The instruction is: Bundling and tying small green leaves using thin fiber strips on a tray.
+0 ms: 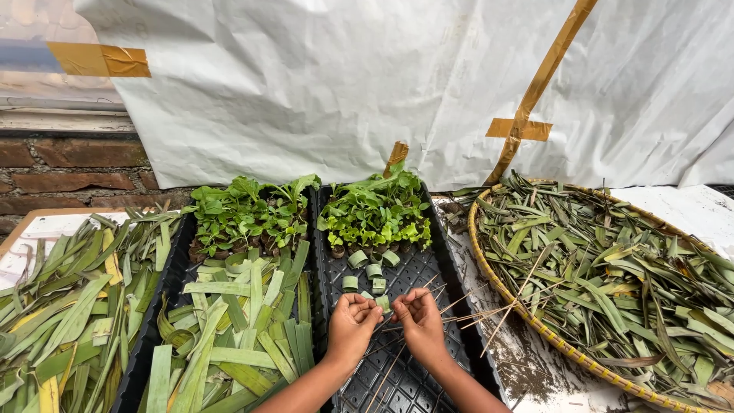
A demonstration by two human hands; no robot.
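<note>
Left hand (352, 321): fingers curled in, pinching one side of a small rolled strip of green leaf (383, 304). Right hand (420, 320): likewise curled, fingertips on the other side of the same leaf roll and gripping a few thin bamboo sticks (466, 313) that fan out to the right across the tray rim. Both hands hang over the middle of the right-hand black seedling tray (451, 344), just above its gridded floor; the leaf roll sits between the two sets of fingertips.

Just beyond the hands, several finished leaf rings (370, 269) stand on the tray floor in a loose cluster. Behind them, at the tray's far end, a block of green seedlings (378, 210) fills the width.

The left-hand black tray (145, 344), touching the first along its long side, carries cut flat leaf strips (237, 336) at the near end and a second block of seedlings (248, 214) at the far end.

Left of the trays lies a loose pile of long leaves (61, 313). To the right, a round woven basket tray (527, 321) holds a heap of narrow leaf trimmings (612, 268). A white sheet (344, 76) patched with brown tape hangs behind.
</note>
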